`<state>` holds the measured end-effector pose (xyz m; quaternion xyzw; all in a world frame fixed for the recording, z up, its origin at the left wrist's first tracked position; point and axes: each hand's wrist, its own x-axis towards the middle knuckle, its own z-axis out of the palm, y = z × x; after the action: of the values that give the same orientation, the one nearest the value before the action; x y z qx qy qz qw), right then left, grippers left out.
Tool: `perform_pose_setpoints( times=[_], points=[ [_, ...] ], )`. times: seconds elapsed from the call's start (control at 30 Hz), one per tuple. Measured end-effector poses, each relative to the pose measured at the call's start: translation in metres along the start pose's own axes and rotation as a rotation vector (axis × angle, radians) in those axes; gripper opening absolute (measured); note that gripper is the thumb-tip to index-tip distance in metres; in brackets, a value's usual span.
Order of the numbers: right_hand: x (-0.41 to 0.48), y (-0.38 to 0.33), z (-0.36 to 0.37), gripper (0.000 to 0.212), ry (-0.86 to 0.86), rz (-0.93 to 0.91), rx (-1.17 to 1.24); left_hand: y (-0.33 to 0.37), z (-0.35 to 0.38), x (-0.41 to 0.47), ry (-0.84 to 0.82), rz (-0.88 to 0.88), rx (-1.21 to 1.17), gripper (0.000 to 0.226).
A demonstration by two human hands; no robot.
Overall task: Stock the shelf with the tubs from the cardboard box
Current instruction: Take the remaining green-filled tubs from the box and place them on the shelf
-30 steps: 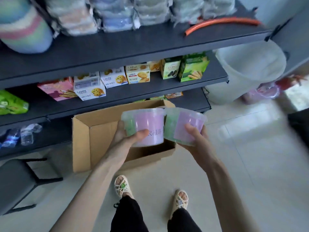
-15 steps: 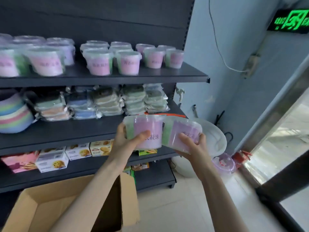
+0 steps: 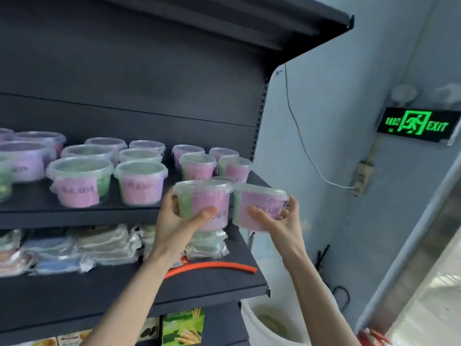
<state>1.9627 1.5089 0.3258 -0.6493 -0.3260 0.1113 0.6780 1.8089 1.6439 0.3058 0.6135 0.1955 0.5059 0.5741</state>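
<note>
My left hand (image 3: 178, 218) grips a clear tub with a pink and green label (image 3: 208, 203), thumb across its front. My right hand (image 3: 279, 221) grips a second, tilted tub (image 3: 259, 203) of the same kind right beside it. Both tubs hover at the front right edge of the dark shelf (image 3: 74, 216), level with its board. Several matching tubs (image 3: 142, 182) stand in rows on that shelf. The cardboard box is out of view.
One shelf down lie stacked flat packets (image 3: 107, 245) and an orange hose piece (image 3: 212, 267). Snack boxes (image 3: 183, 325) sit on a lower shelf. A white bucket (image 3: 274, 320) stands at the shelf's right end. An exit sign (image 3: 416, 124) glows on the blue wall.
Both hands have lifted the two tubs from above the cardboard box up to the tub shelf. My view has risen with them, and the box has dropped out of sight.
</note>
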Motion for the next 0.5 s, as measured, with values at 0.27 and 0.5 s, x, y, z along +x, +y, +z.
perform_pose_setpoints(
  times=[0.27, 0.5],
  points=[
    [0.092, 0.028, 0.016, 0.074, -0.068, -0.052, -0.124, -0.035, 0.01, 0.068, 0.075, 0.033, 0.308, 0.107],
    [0.116, 0.046, 0.031, 0.105, -0.158, -0.13, -0.31, -0.051, 0.005, 0.078, 0.178, 0.053, 0.449, 0.099]
  ],
)
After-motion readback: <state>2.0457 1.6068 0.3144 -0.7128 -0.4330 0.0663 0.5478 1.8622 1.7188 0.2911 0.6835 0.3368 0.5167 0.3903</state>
